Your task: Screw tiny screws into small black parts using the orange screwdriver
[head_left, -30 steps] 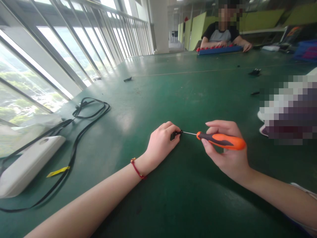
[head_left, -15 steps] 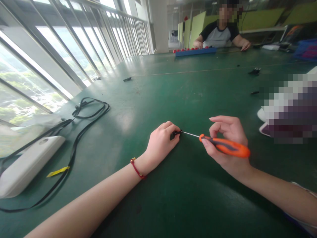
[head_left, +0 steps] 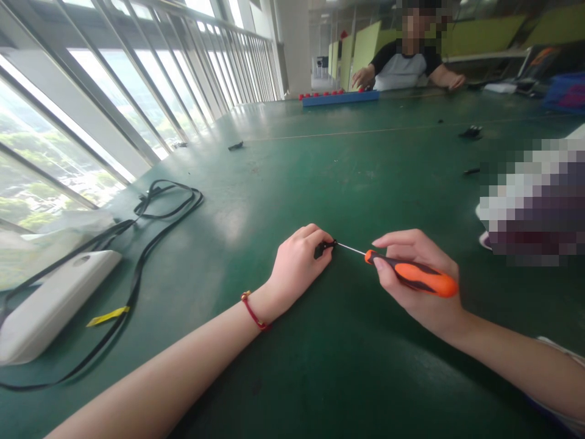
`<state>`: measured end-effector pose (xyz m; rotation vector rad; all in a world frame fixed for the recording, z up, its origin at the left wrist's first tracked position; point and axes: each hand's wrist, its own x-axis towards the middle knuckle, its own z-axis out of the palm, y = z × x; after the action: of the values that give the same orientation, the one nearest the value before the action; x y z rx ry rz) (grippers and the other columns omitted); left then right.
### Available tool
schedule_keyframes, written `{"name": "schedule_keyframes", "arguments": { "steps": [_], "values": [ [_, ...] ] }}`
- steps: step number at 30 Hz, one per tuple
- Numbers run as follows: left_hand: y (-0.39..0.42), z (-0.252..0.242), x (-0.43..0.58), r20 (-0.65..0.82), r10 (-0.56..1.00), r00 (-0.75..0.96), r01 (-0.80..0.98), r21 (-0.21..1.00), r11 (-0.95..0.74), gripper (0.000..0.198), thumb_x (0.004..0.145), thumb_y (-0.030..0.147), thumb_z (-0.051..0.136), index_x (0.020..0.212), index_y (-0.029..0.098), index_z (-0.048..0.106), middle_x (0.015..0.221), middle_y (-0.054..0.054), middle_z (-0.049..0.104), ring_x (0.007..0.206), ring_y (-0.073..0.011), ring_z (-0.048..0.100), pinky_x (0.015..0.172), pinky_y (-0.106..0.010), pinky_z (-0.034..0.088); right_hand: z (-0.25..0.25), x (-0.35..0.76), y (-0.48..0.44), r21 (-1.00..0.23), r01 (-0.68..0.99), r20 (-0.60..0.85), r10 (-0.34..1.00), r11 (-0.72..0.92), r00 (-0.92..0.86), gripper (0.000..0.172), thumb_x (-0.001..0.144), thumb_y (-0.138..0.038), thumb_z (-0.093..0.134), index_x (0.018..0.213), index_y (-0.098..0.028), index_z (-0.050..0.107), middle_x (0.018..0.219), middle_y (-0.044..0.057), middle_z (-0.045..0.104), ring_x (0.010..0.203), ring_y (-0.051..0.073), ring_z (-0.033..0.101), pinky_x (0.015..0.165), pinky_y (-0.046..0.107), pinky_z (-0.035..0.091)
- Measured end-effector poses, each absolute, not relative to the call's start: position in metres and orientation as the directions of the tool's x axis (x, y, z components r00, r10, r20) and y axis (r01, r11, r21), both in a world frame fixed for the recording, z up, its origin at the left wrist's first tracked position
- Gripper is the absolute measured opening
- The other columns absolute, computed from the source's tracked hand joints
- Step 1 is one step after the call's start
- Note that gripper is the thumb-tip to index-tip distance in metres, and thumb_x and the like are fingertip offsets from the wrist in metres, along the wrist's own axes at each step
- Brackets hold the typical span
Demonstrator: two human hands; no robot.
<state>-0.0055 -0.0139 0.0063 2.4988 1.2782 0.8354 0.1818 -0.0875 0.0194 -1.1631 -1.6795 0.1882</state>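
Note:
My left hand (head_left: 299, 263) rests on the green table (head_left: 347, 177) with its fingers pinched round a small black part (head_left: 325, 246). My right hand (head_left: 418, 286) is wrapped round the handle of an orange and black screwdriver (head_left: 414, 274). The thin metal shaft of the screwdriver points left, and its tip meets the small black part at my left fingertips. A red cord bracelet (head_left: 253, 313) sits on my left wrist.
A white power strip (head_left: 50, 305) with a black cable (head_left: 150, 210) lies at the left by the window rail. Small black pieces (head_left: 470, 131) are scattered farther back. Across the table a person slides a blue tray with red caps (head_left: 340, 97). A blurred patch (head_left: 534, 201) lies at the right.
My right fingers have shifted on the screwdriver handle, which tilted slightly. My left hand stayed put. The far person's blue tray has slid to the left.

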Motion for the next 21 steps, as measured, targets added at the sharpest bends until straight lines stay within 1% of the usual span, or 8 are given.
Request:
{"name": "schedule_keyframes", "arguments": {
  "steps": [4, 6, 8, 10, 15, 16, 19, 21],
  "values": [
    [-0.014, 0.0063, -0.0053, 0.388, 0.8, 0.457, 0.682, 0.425, -0.595, 0.011, 0.082, 0.016, 0.059, 0.088, 0.02, 0.067, 0.092, -0.001, 0.068, 0.083, -0.015, 0.064, 0.072, -0.025, 0.051, 0.0159, 0.182, -0.0865, -0.648, 0.485, 0.687, 0.726, 0.588, 0.037, 0.046, 0.071, -0.009, 0.066, 0.111, -0.026, 0.049, 0.081, -0.001, 0.056, 0.069, 0.015, 0.06, 0.065, 0.03, 0.053],
    [-0.0139, 0.0063, -0.0055, 0.389, 0.796, 0.463, 0.676, 0.425, -0.602, 0.012, 0.082, 0.016, 0.059, 0.089, 0.02, 0.067, 0.093, -0.001, 0.068, 0.084, -0.015, 0.064, 0.072, -0.025, 0.051, 0.0174, 0.1824, -0.0866, -0.638, 0.511, 0.671, 0.741, 0.575, 0.003, 0.042, 0.073, -0.013, 0.067, 0.11, -0.026, 0.05, 0.07, -0.004, 0.053, 0.061, 0.014, 0.056, 0.063, 0.03, 0.051],
    [-0.0138, 0.0061, -0.0058, 0.39, 0.793, 0.468, 0.672, 0.425, -0.606, 0.012, 0.082, 0.016, 0.059, 0.089, 0.02, 0.067, 0.093, -0.001, 0.068, 0.084, -0.015, 0.064, 0.073, -0.025, 0.051, 0.0201, 0.1824, -0.0874, -0.609, 0.578, 0.647, 0.762, 0.543, -0.035, 0.027, 0.077, -0.016, 0.066, 0.099, -0.026, 0.054, 0.055, -0.008, 0.048, 0.052, 0.013, 0.052, 0.06, 0.03, 0.049],
    [-0.0138, 0.0059, -0.0059, 0.392, 0.794, 0.465, 0.672, 0.427, -0.605, 0.011, 0.082, 0.016, 0.058, 0.088, 0.02, 0.067, 0.092, -0.001, 0.068, 0.084, -0.015, 0.064, 0.072, -0.025, 0.051, 0.0215, 0.1819, -0.0879, -0.596, 0.616, 0.641, 0.767, 0.516, -0.022, 0.019, 0.079, -0.016, 0.065, 0.093, -0.026, 0.057, 0.052, -0.008, 0.049, 0.052, 0.013, 0.053, 0.06, 0.029, 0.048],
    [-0.0141, 0.0064, -0.0051, 0.388, 0.807, 0.444, 0.667, 0.459, -0.587, 0.011, 0.081, 0.016, 0.059, 0.087, 0.02, 0.066, 0.09, -0.001, 0.067, 0.082, -0.015, 0.064, 0.071, -0.026, 0.051, 0.018, 0.1812, -0.0841, -0.665, 0.502, 0.674, 0.734, 0.553, 0.085, 0.042, 0.076, -0.014, 0.065, 0.114, -0.026, 0.051, 0.08, -0.001, 0.058, 0.072, 0.016, 0.061, 0.07, 0.033, 0.053],
    [-0.014, 0.0067, -0.0049, 0.383, 0.814, 0.437, 0.664, 0.474, -0.579, 0.01, 0.081, 0.017, 0.059, 0.087, 0.02, 0.066, 0.089, -0.001, 0.067, 0.081, -0.0151, 0.064, 0.071, -0.026, 0.051, 0.0177, 0.1815, -0.0835, -0.674, 0.5, 0.658, 0.75, 0.544, 0.071, 0.04, 0.076, -0.015, 0.065, 0.113, -0.026, 0.052, 0.078, -0.002, 0.057, 0.069, 0.016, 0.06, 0.068, 0.033, 0.053],
    [-0.0126, 0.0077, -0.0048, 0.366, 0.844, 0.392, 0.668, 0.517, -0.535, 0.01, 0.08, 0.018, 0.059, 0.085, 0.021, 0.066, 0.087, -0.001, 0.068, 0.08, -0.0155, 0.064, 0.071, -0.028, 0.051, 0.0191, 0.1826, -0.0845, -0.65, 0.586, 0.601, 0.799, 0.484, 0.006, 0.012, 0.081, -0.02, 0.063, 0.091, -0.026, 0.06, 0.067, -0.003, 0.061, 0.059, 0.014, 0.059, 0.061, 0.031, 0.05],
    [-0.0105, 0.0078, -0.0054, 0.366, 0.863, 0.349, 0.697, 0.514, -0.5, 0.008, 0.079, 0.019, 0.06, 0.083, 0.021, 0.066, 0.086, -0.001, 0.068, 0.081, -0.0172, 0.063, 0.074, -0.031, 0.05, 0.0205, 0.1829, -0.0864, -0.623, 0.616, 0.609, 0.793, 0.482, -0.005, 0.005, 0.082, -0.02, 0.063, 0.082, -0.025, 0.061, 0.07, -0.002, 0.067, 0.06, 0.014, 0.062, 0.06, 0.029, 0.05]
  ]
}}
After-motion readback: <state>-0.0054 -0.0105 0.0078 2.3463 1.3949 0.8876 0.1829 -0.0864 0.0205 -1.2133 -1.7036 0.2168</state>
